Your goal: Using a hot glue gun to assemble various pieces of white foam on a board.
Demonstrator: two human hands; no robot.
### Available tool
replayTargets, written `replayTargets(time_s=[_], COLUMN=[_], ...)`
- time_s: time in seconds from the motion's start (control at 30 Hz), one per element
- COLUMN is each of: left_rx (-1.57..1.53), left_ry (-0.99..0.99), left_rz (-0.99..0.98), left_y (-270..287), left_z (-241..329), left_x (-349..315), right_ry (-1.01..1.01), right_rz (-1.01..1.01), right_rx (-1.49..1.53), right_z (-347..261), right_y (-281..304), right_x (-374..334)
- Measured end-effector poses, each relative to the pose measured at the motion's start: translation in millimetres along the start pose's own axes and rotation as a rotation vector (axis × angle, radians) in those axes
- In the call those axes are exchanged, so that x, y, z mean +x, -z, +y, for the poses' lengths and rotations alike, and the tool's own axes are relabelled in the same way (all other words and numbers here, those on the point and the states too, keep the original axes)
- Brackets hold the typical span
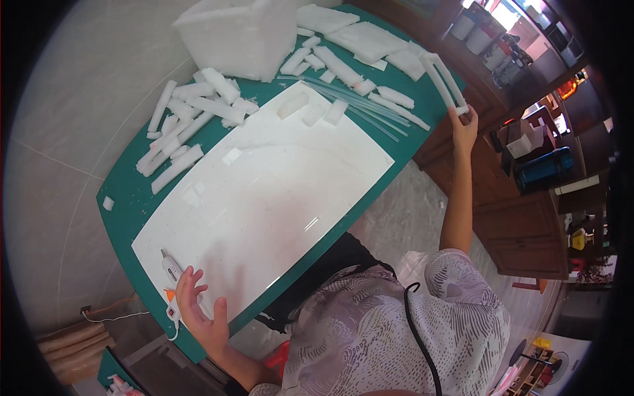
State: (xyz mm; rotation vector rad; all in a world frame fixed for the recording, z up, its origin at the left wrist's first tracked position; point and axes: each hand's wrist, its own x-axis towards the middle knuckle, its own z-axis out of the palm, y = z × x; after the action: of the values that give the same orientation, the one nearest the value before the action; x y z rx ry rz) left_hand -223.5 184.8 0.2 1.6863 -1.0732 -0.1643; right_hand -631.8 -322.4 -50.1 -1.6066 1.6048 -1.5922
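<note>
Your patterned shirt [409, 323] and the black cord [426, 356] across it lie closest, below the worktop [122, 228]'s near edge. Your right hand [464, 129] is out at the near right corner, fingers clamped on one end of a long, narrow white foam frame [438, 84]. Its two parallel rails run lengthwise, with the long axis pointing away from you; the far end angles over the worktop toward the foam slabs [363, 41] by the right edge.

Your left hand [203, 313] is near the near left corner, palm up with fingers spread apart, beside a white glue gun [172, 268]; whether it touches the gun, you cannot tell from this view. That gun lies roughly parallel to the worktop's left edge, nozzle toward the far edge, on a glossy white board [277, 198].

Along the far edge stands a white foam box [234, 43], with foam strips [179, 138] heaped to its left. Clear sticks [370, 105] lie between board and slabs, slanting toward the near right corner.
</note>
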Motion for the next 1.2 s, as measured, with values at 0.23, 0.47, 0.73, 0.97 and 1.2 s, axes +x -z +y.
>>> replayTargets(time_s=[0.23, 0.47, 0.73, 0.97, 1.2], left_rx=[0.027, 0.048, 0.061, 0.056, 0.097], left_ry=[0.063, 0.078, 0.039, 0.042, 0.104], left_rz=[-0.01, 0.001, -0.018, -0.052, -0.061], left_y=[5.6, 4.9, 2.5, -2.9, 3.9], left_z=[-2.1, 0.9, -1.4, -3.6, 1.4], left_x=[-10.0, -13.0, -8.4, -11.5, -17.2], right_ry=[-0.052, -0.015, -0.026, -0.082, 0.0], right_rz=[0.212, 0.415, 0.495, 0.474, 0.191], right_rx=[-0.057, -0.035, -0.218, -0.301, -0.321], right_z=[52.3, 69.1, 66.5, 49.3, 22.8], right_y=[-23.4, -6.8, -16.9, -52.4, -80.9], right_x=[10.5, 29.6, 32.6, 33.7, 20.6])
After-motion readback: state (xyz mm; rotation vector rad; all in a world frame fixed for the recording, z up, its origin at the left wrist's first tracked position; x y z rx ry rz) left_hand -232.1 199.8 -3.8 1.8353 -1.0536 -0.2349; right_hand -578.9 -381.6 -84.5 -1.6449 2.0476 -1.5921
